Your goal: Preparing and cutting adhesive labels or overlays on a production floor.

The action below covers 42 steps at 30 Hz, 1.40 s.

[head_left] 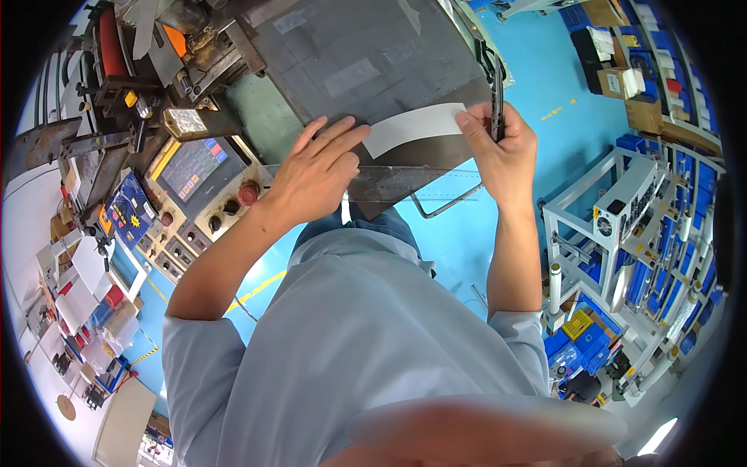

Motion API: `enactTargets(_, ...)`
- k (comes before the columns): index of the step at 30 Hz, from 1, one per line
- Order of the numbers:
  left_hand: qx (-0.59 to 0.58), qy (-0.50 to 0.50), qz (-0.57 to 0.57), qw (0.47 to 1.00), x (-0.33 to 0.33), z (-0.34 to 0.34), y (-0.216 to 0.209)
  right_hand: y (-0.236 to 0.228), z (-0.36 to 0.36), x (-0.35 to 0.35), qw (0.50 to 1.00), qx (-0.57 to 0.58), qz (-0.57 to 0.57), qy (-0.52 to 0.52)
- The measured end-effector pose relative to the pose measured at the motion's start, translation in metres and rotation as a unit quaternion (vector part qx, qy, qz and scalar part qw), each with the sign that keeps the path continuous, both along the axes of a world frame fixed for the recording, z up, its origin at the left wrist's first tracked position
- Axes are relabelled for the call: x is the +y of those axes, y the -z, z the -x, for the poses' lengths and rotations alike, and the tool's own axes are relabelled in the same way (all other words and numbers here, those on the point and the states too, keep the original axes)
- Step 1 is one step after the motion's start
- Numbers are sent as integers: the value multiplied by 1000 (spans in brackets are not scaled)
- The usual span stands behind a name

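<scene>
A curved strip of pale grey sheet (414, 128) lies over a large dark mat (373, 58) in front of me. My right hand (504, 148) pinches the strip's right end, thumb on top and fingers underneath. A narrow black bar (496, 89) stands right beside those fingers; whether they touch it I cannot tell. My left hand (323, 167) rests on the mat's near left side with its fingers spread, the fingertips close to the strip's left end. Between my arms, a clear plastic strip (412, 184) runs along the near edge, with a bent dark rod (447, 206) below.
To the left stand a control panel with a screen (194, 171), a red knob (248, 193) and dark machine parts (194, 62). On the right are a white metal frame (591, 202) and shelving with blue bins (685, 257). Cardboard boxes (643, 113) sit at the far right.
</scene>
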<state>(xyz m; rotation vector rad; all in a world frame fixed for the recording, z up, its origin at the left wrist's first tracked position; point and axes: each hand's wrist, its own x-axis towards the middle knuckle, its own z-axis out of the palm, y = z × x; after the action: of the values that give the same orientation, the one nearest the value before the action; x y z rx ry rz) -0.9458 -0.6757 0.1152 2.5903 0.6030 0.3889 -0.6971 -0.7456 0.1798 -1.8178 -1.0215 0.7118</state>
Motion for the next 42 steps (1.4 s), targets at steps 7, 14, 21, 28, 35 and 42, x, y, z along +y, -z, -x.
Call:
enactTargets(7, -17, -9, -11, 1000, -1, 4, 5, -18, 21, -4, 996, 57, -47, -46)
enactTargets(14, -31, 9, -34, 999, 4, 7, 7, -31, 39, 7, 994, 80, -50, -58)
enactTargets(21, -12, 22, -55, 998, 5, 7, 10, 24, -27, 24, 995, 67, 70, 38)
enactTargets(28, -7, 27, -51, 998, 7, 9, 10, 53, -36, 30, 993, 54, 96, 29)
enactTargets(35, -8, 43, -37, 998, 11, 10, 7, 59, -75, 18, 997, -25, 25, 64)
enactTargets(42, -17, 44, -25, 999, 11, 7, 8, 48, -50, 24, 994, -25, 102, -20)
